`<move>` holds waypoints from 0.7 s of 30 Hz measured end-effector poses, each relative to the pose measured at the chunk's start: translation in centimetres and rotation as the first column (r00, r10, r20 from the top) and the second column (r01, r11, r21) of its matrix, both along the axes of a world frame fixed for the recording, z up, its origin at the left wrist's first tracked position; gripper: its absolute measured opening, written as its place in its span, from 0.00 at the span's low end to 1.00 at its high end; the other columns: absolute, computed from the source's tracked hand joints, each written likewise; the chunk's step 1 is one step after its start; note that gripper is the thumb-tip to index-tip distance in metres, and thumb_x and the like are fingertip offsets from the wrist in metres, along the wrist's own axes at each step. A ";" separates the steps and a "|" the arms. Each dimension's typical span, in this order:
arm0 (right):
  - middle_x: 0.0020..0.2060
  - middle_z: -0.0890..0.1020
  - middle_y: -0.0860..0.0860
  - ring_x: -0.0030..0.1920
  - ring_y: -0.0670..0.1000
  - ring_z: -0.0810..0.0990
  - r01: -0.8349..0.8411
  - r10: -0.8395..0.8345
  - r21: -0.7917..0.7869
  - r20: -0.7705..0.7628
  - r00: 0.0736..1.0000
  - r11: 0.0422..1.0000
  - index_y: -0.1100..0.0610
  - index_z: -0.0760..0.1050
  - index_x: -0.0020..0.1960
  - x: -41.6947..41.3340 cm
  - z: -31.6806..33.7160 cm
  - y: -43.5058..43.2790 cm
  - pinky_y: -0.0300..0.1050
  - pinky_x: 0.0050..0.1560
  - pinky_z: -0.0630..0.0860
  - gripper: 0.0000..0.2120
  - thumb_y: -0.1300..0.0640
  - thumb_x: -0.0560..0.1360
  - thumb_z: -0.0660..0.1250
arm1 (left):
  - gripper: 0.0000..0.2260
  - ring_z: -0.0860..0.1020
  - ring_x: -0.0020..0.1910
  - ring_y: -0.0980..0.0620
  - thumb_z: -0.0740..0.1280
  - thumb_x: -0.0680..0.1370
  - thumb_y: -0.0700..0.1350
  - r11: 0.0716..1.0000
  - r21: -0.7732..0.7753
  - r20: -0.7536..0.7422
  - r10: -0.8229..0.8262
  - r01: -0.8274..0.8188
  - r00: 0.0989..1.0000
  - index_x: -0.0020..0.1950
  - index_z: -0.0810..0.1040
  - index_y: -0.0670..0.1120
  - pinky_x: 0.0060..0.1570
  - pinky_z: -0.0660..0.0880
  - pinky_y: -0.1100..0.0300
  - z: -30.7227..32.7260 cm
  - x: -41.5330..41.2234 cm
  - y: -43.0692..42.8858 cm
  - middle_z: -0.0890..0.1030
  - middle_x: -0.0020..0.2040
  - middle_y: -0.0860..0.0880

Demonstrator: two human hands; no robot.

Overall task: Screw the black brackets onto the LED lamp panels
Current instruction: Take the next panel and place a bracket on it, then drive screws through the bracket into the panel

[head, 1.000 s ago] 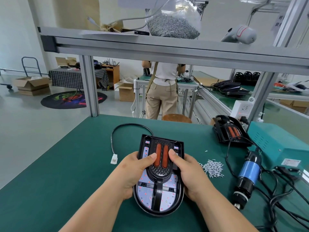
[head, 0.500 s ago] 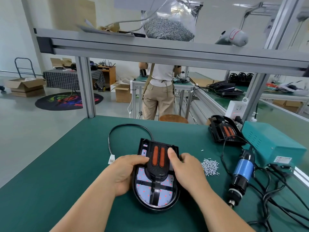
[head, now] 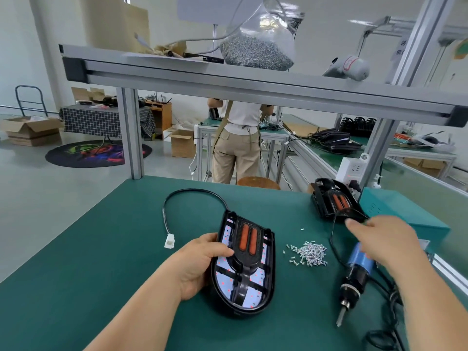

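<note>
An LED lamp panel (head: 269, 279) lies on the green bench, with a black bracket (head: 247, 245) carrying two orange strips seated on top of it. My left hand (head: 200, 262) grips the panel's left edge, thumb on the bracket. My right hand (head: 382, 240) hovers, blurred, above the blue electric screwdriver (head: 354, 274), fingers loosely extended and holding nothing. A pile of small silver screws (head: 310, 254) lies between panel and screwdriver. The panel's black cable ends in a white connector (head: 169, 241).
A second lamp unit (head: 334, 201) sits at the back right beside a teal power box (head: 405, 219). Black cables (head: 390, 300) tangle at the right. An overhead shelf (head: 253, 82) holds a bag of screws. A person stands beyond the bench.
My right hand has left the bracket and moved right, over the screwdriver. My left hand stays on the panel, which has turned slightly.
</note>
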State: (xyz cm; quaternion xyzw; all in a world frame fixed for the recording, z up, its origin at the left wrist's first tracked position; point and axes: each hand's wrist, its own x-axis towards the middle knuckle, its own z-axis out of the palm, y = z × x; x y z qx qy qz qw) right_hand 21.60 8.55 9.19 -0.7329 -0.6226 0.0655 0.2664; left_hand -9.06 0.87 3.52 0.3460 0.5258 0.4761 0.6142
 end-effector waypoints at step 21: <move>0.31 0.74 0.55 0.29 0.55 0.72 0.127 -0.192 -0.169 -0.456 0.869 0.977 0.62 0.71 0.40 1.1 -5.8 -1.2 0.44 0.30 0.66 0.17 0.51 0.68 0.74 | 0.21 0.84 0.51 0.40 0.70 0.65 0.40 0.995 0.001 -0.124 -0.096 0.097 0.988 0.59 0.82 0.46 0.61 0.77 0.42 0.6 -1.5 -1.2 0.84 0.55 0.38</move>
